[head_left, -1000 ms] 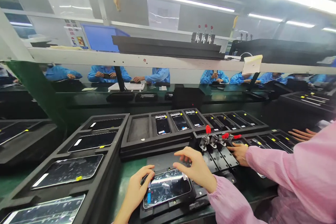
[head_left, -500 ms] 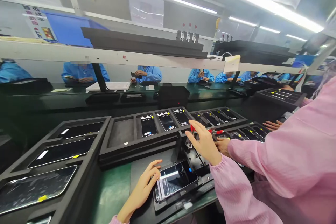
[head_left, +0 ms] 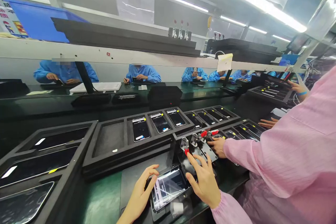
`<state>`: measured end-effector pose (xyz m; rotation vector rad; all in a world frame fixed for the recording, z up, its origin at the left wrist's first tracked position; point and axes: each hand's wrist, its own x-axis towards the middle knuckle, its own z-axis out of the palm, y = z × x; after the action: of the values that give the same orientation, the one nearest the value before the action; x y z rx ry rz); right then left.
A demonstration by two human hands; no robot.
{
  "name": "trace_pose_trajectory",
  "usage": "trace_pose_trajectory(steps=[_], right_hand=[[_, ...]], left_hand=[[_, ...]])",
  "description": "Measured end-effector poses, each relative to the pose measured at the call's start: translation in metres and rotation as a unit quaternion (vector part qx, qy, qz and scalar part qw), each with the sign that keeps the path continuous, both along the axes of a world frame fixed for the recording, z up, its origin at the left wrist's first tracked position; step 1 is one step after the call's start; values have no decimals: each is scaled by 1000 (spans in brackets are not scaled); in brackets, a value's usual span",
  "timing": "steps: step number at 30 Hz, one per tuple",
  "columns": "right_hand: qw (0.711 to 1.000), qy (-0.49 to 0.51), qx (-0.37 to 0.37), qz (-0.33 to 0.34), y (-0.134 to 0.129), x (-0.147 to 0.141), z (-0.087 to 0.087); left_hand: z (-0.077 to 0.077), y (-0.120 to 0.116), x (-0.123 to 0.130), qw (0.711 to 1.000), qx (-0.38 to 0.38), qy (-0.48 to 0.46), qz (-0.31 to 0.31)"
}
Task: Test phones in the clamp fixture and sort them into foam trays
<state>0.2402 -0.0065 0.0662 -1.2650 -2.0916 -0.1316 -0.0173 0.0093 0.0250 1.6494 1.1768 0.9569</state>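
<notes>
Right hand (head_left: 204,182): we note the fingers spread, thumb apart, nothing pinched. The index fingertip meets the red lever (head_left: 186,152) at the left of the clamp row; the thumb hangs over or just beside the right end of the phone (head_left: 169,186).

Left hand (head_left: 140,194): thumb and fingers curved, a gap between them. The thumb is at the phone's left edge; whether it presses, we cannot tell.

The phone lies screen up in a black holder (head_left: 154,213), near side, between both hands, its screen partly lit. A small white thing (head_left: 177,208) in front is too blurred to name.

Handling, our judgement: we would work the lever with one light fingertip, keep the thumb off the glass, and steady the phone by its edge only, so that it sits flat without skewing.

Farther right, a second person's hand (head_left: 218,147) is at the metal plates (head_left: 204,149), so elbow room looks tight. Beyond, the far tray (head_left: 131,151) bears three phones upright to us; the left tray (head_left: 75,161) shows three more, lying lengthwise.
</notes>
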Motion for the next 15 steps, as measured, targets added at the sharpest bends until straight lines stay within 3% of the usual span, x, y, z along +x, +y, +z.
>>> trace_pose_trajectory(steps=[3, 7, 11, 15], right_hand=[[999, 16, -38, 8, 2, 2, 2], [984, 172, 52, 21, -14, 1, -3], [958, 262, 114, 39, -36, -24, -42], [966, 203, 160, 3, -46, -69, -83]], left_hand=[[-5, -1, -2, 1000, 2, -6, -12], [-9, -2, -2, 999, 20, 26, -14], [-10, -3, -3, 1000, -11, 4, -7], [-13, -2, -5, 999, -31, -30, -1]])
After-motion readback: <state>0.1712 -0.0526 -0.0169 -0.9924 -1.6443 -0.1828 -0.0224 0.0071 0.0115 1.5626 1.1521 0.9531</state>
